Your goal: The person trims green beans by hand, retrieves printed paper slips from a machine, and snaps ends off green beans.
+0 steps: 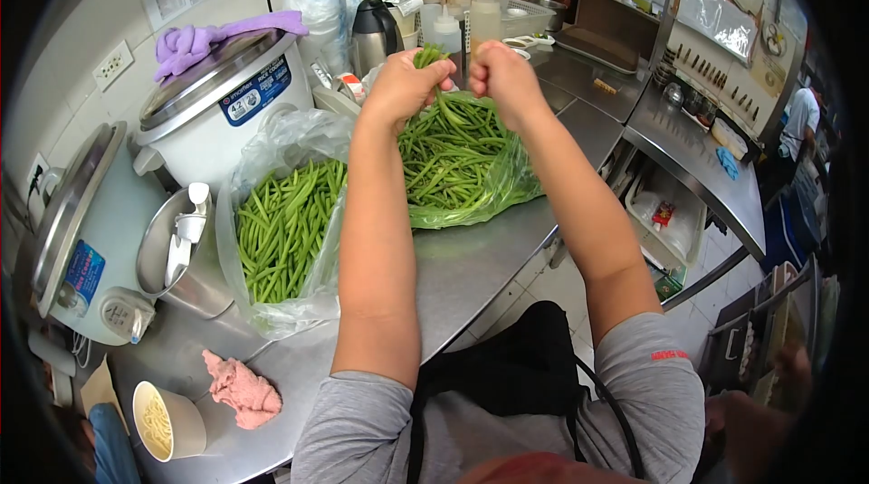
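Observation:
Both hands are raised over a green plastic bag (520,178) full of green beans (453,149). My left hand (409,86) is closed around a small bunch of green beans (429,57), whose tips stick out above the fingers. Close by on the right, my right hand (500,76) has its fingers pinched together, and what they hold, if anything, is hidden. Left of my left forearm, a clear plastic bag (237,253) holds more green beans (291,226).
Rice cookers (213,117) and a metal container (206,280) line the left side. A pink cloth (241,388) and a paper cup (186,430) are at the lower left. Squeeze bottles (484,20) and a thermos (375,29) stand behind. A person (801,117) is at far right.

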A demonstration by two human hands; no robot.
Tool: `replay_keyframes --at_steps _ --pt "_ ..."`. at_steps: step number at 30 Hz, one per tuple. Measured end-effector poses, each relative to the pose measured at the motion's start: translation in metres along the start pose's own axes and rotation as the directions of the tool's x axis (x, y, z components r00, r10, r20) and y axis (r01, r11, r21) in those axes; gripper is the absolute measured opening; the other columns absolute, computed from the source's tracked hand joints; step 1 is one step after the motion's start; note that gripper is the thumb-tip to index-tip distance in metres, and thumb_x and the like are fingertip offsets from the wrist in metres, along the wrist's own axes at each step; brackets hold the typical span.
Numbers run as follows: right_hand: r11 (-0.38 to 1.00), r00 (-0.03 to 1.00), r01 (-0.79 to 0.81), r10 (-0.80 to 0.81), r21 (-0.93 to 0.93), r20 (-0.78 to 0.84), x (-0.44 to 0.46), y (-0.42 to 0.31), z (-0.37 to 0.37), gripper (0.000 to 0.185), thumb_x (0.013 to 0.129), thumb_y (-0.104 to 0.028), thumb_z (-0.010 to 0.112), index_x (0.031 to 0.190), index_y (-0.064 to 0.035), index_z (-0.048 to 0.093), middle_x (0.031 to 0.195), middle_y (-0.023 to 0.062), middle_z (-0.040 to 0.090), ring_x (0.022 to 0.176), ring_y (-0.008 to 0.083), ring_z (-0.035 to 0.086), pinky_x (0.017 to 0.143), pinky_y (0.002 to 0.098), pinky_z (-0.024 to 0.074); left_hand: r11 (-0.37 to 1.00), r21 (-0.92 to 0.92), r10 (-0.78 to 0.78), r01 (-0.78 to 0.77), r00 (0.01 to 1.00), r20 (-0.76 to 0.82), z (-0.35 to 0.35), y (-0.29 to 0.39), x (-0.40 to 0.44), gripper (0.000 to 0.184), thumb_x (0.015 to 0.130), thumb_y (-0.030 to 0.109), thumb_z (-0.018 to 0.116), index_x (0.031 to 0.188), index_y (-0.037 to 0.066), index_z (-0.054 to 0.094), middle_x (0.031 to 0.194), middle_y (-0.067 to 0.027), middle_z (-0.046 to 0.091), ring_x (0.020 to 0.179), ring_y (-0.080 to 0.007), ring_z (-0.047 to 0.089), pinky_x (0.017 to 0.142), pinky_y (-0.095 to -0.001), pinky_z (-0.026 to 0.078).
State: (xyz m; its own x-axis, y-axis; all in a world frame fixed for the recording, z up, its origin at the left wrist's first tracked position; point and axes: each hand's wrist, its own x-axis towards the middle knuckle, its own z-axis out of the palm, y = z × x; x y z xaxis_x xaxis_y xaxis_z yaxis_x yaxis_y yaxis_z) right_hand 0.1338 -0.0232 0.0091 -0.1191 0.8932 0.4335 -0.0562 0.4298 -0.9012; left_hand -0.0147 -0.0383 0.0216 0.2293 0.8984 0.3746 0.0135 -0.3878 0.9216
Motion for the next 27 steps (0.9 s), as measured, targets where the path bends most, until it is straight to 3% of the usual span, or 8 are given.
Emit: replay_keyframes --at_steps 6,10,13,16,20,22,24,27 --pt "0.870 0.983 0.045 0.050 -0.492 0.178 -0.006 0.038 -0.019 0.025 0.077 -0.024 0.044 0.069 -0.0016 0.052 0.056 0.0030 0.050 0.051 0.0127 0.048 0.049 0.0255 0.0381 0.991 -0.119 0.048 -0.063 0.991 -0.128 -0.014 -0.006 0.005 0.014 0.077 0.016 0.054 0.082 0.003 0.053 0.063 -0.0007 0.053 0.045 -0.0048 0.040 0.040 -0.0176 0.031" --pt "0.874 0.937 0.151 0.022 -0.462 0.348 -0.008 0.032 -0.014 0.020 0.080 -0.019 0.045 0.070 -0.0025 0.049 0.059 -0.0001 0.047 0.053 0.0078 0.043 0.051 0.0216 0.0377 0.991 -0.118 0.045 -0.063 0.987 -0.152 -0.008 -0.001 0.002 0.015 0.077 0.017 0.054 0.083 0.003 0.053 0.064 -0.0012 0.054 0.047 -0.0054 0.041 0.042 -0.0180 0.033" --pt "0.698 0.932 0.363 -0.267 -0.617 0.245 -0.012 0.019 -0.005 0.016 0.081 -0.015 0.043 0.070 -0.0035 0.047 0.059 -0.0001 0.046 0.053 0.0079 0.042 0.050 0.0219 0.0369 0.981 -0.175 0.055 -0.090 0.979 -0.197 -0.007 0.001 0.001 0.016 0.077 0.017 0.053 0.084 0.003 0.053 0.066 -0.0017 0.055 0.049 -0.0060 0.043 0.044 -0.0187 0.034" --pt "0.990 0.992 0.124 -0.121 0.068 -0.045 -0.002 0.011 -0.001 0.013 0.079 -0.013 0.043 0.070 -0.0050 0.044 0.057 0.0002 0.043 0.051 0.0085 0.041 0.048 0.0222 0.0353 0.959 -0.269 0.041 -0.085 0.986 -0.164 -0.010 0.002 0.001 0.017 0.078 0.017 0.052 0.086 0.002 0.052 0.067 -0.0021 0.055 0.051 -0.0064 0.044 0.046 -0.0192 0.035" --pt "0.963 0.994 0.011 0.020 0.270 -0.111 0.003 0.002 -0.011 0.015 0.078 -0.017 0.044 0.068 -0.0065 0.043 0.056 0.0005 0.043 0.050 0.0094 0.042 0.046 0.0226 0.0335 0.968 -0.242 0.039 -0.073 0.989 -0.143 -0.006 -0.002 0.003 0.017 0.078 0.017 0.052 0.087 0.002 0.052 0.067 -0.0033 0.056 0.052 -0.0075 0.045 0.047 -0.0195 0.036" --pt "0.955 0.995 0.024 0.005 -0.297 0.095 0.000 0.011 -0.016 0.020 0.075 -0.024 0.050 0.067 -0.0048 0.052 0.059 0.0055 0.050 0.053 0.0148 0.048 0.050 0.0269 0.0388 0.979 -0.184 0.044 -0.083 0.977 -0.211 -0.007 -0.003 0.005 0.017 0.078 0.017 0.052 0.086 0.001 0.052 0.066 -0.0037 0.055 0.053 -0.0083 0.046 0.047 -0.0200 0.036" --pt "0.587 0.954 0.215 0.046 -0.781 0.298 -0.013 0.020 -0.011 0.024 0.072 -0.029 0.053 0.069 -0.0049 0.058 0.063 0.0097 0.056 0.056 0.0212 0.052 0.055 0.0309 0.0421 0.987 -0.114 0.070 -0.111 0.947 -0.315 -0.011 -0.007 0.009 0.017 0.079 0.018 0.051 0.085 0.001 0.051 0.064 -0.0036 0.054 0.052 -0.0091 0.046 0.047 -0.0211 0.038" --pt "0.575 0.842 0.333 0.175 -0.747 0.510 -0.026 0.031 0.000 0.022 0.068 -0.029 0.057 0.071 -0.0075 0.060 0.070 0.0098 0.058 0.067 0.0248 0.055 0.061 0.0342 0.0431 0.961 -0.243 0.037 -0.134 0.930 -0.366 -0.013 -0.010 0.012 0.017 0.079 0.019 0.052 0.081 0.002 0.051 0.059 -0.0015 0.050 0.050 -0.0099 0.046 0.045 -0.0223 0.039"
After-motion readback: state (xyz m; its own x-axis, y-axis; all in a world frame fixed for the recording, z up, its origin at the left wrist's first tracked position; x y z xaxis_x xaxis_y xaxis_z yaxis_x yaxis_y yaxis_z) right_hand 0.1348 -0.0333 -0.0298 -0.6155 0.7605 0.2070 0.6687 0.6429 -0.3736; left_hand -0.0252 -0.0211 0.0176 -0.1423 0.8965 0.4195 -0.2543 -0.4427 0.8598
